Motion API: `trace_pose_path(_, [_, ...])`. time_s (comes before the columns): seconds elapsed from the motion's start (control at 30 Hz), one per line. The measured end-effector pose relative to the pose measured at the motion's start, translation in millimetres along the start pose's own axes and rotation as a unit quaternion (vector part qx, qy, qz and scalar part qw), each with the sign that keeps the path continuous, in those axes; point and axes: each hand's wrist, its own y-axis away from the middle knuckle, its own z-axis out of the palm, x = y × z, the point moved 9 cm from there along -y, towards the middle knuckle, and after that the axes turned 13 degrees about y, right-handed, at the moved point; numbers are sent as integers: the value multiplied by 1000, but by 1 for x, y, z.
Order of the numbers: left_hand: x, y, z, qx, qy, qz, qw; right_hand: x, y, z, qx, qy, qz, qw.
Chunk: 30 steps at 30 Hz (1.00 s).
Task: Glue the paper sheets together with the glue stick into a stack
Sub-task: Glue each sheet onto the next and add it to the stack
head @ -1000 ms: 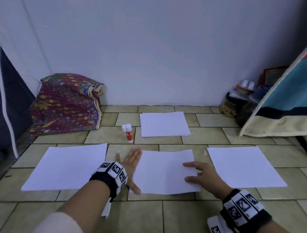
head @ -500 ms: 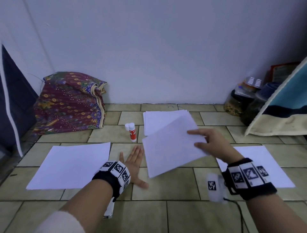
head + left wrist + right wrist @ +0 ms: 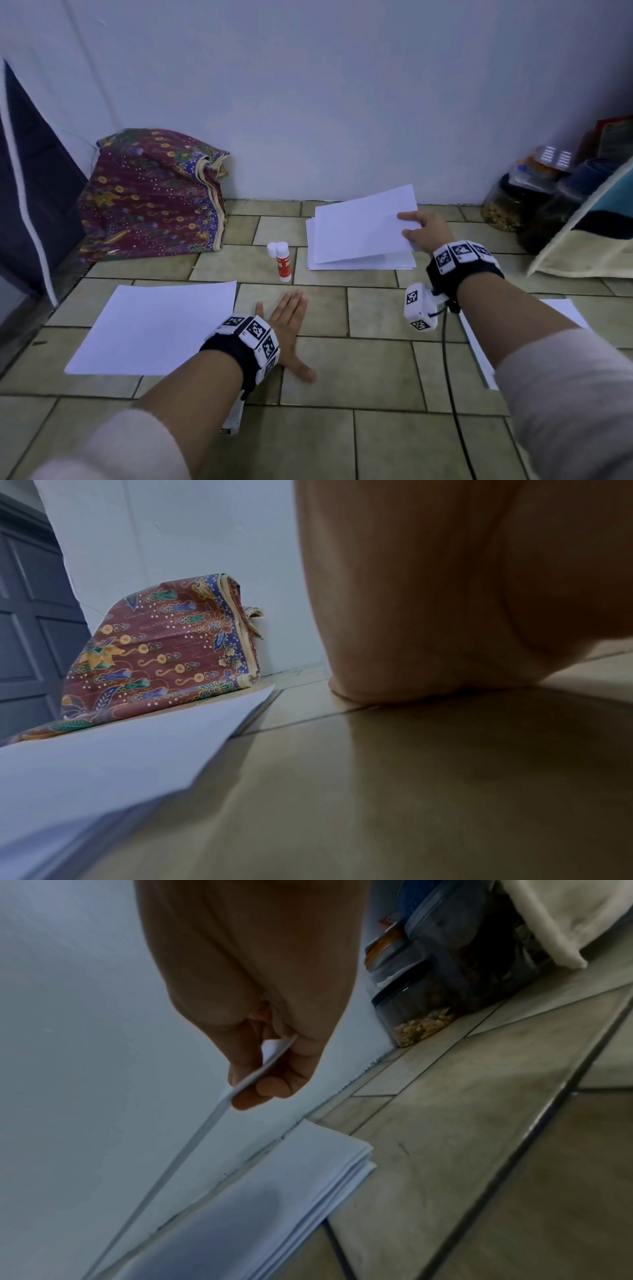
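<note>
Progress looked partial: the right hand (image 3: 423, 233) pinched 1 sheet (image 3: 359, 226) by its edge, tilted just above the stack (image 3: 359, 263) by the wall, not yet laid flat. 2 loose sheets were left, the left sheet (image 3: 154, 329) and the right sheet (image 3: 561, 311). Capped, the glue stick (image 3: 283, 262) stood upright just left of the stack. Fingers straight, the left hand (image 3: 287, 329) lay flat on the tiled floor (image 3: 376, 370). Folded patterned cloth (image 3: 150, 192) and jars (image 3: 507, 205) sat well clear.

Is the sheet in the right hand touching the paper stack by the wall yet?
Cannot tell. The right wrist view shows the right hand pinching the sheet well above the paper stack at that end, but its far end is out of view.
</note>
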Motion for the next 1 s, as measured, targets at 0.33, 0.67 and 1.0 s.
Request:
trace_pose_path(0.33, [0,0,3,-20,-1,7,1000,10,-21,32,-29,114,21,993])
trace_pose_path(0.67, [0,1,2,-14,6,10,1000,11,-23,52,-64,296,30,953])
trace_pose_path(1.0, [0,3,1,-13,1,9,1000,0,8,43,-85,368,32,925])
